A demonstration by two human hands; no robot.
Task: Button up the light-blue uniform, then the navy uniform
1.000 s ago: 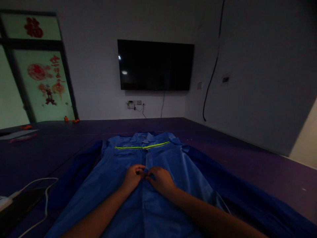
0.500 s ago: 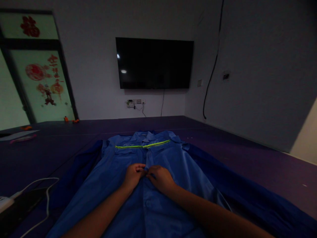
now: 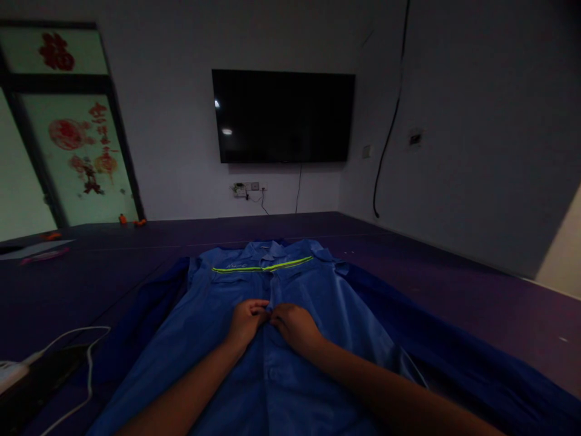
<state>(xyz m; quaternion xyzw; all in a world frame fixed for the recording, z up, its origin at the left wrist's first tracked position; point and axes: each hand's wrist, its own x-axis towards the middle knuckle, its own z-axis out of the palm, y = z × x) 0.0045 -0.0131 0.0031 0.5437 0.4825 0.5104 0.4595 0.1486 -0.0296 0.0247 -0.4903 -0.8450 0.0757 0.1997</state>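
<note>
A blue work shirt point(image 3: 318, 303) with a yellow-green stripe across the chest lies flat, front up, on a dark purple surface point(image 3: 454, 284). Its sleeves spread out to both sides. My left hand point(image 3: 245, 321) and my right hand point(image 3: 295, 324) meet at the middle of the shirt's front placket, fingers curled and pinching the fabric there. What sits between the fingertips is too small and dark to make out. Both forearms reach in from the bottom edge.
A white cable point(image 3: 77, 339) and a dark flat device point(image 3: 40, 375) lie at the left front. Papers point(image 3: 36, 249) sit at the far left. A black wall screen point(image 3: 284, 115) hangs ahead, with sockets point(image 3: 247, 189) below it. The room is dim.
Both hands stay pinched together on the placket, barely shifting; the view has drifted slightly.
</note>
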